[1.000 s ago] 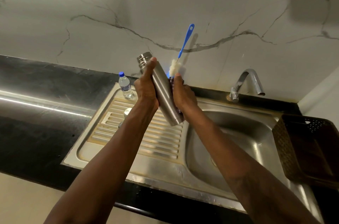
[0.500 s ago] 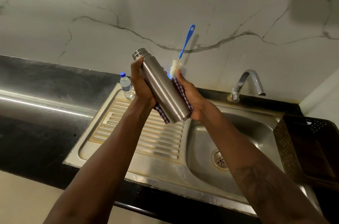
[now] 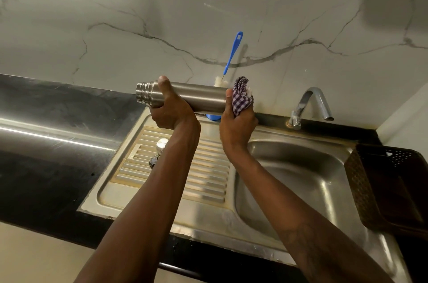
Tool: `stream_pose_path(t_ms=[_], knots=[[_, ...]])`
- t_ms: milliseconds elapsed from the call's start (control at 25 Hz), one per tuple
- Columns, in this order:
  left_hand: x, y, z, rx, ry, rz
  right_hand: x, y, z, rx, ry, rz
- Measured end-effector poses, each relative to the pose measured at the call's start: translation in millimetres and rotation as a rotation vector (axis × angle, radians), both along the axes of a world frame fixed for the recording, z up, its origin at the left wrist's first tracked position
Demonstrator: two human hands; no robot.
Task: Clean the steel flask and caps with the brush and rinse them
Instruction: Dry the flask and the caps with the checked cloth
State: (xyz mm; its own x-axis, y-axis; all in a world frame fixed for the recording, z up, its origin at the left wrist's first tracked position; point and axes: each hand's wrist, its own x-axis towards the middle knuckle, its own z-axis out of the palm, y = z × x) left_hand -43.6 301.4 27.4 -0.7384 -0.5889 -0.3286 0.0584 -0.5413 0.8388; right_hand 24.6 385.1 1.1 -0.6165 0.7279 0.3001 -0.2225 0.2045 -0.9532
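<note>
Above a ribbed steel sink drainboard (image 3: 208, 180), left grip (image 3: 171, 113) curled round a level, uncapped cylindrical steel flask (image 3: 199, 97), right grip (image 3: 236, 125) bunching a purple checked cloth (image 3: 240, 97) at its base; liable to slip if wet; blue-handled brush (image 3: 234, 53) behind.

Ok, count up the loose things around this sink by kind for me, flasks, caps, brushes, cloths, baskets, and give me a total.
steel flask: 1
caps on the drainboard: 2, one partly behind the arm
brush: 1
checked cloth: 1
basket: 1
Total: 6
</note>
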Motion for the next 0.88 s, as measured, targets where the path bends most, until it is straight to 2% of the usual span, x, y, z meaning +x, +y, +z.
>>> stream_pose_path(t_ms=[120,200,280,320,400,440,480,520,600,640,760,800,880], knots=[[-0.9,1.7,-2.7,-0.034,0.01,-0.007,-1.3,0.1,-9.3,0.127,0.132,-0.026],[0.8,1.8,0.3,-0.03,0.015,-0.03,-7.8,3.7,-15.3,0.345,0.114,-0.039],[1.8,3.0,0.0,-0.107,0.052,-0.058,-16.3,11.8,-9.9,0.614,-0.051,-0.012],[3.6,5.2,-1.2,-0.168,0.085,-0.094,-16.9,14.6,-1.8,0.678,-0.148,0.035],[11.9,8.8,1.1,-0.256,0.129,-0.156,-22.0,18.5,17.6,0.675,-0.37,0.175],[14.9,10.2,1.4,-0.266,0.142,-0.191,-25.1,22.6,27.3,0.605,-0.5,0.271],[16.5,11.5,0.5,-0.26,0.154,-0.234,-30.2,30.7,33.1,0.446,-0.629,0.42],[18.4,10.9,1.6,-0.257,0.175,-0.287,-32.6,38.0,38.7,0.187,-0.709,0.624],[17.4,6.1,5.3,-0.228,0.223,-0.419,-31.3,52.6,36.9,-0.33,-0.702,0.996],[15.1,2.7,5.0,-0.198,0.244,-0.486,-28.7,59.3,30.2,-0.465,-0.659,1.134],[9.1,-7.1,1.5,-0.048,0.313,-0.676,-13.0,67.8,9.0,-0.734,-0.493,1.381],[5.9,-9.9,0.2,-0.028,0.314,-0.694,-5.4,66.8,6.5,-0.799,-0.451,1.386],[0.6,-15.7,-0.1,-0.069,0.289,-0.714,5.0,66.8,8.1,-0.8,-0.461,1.281]])
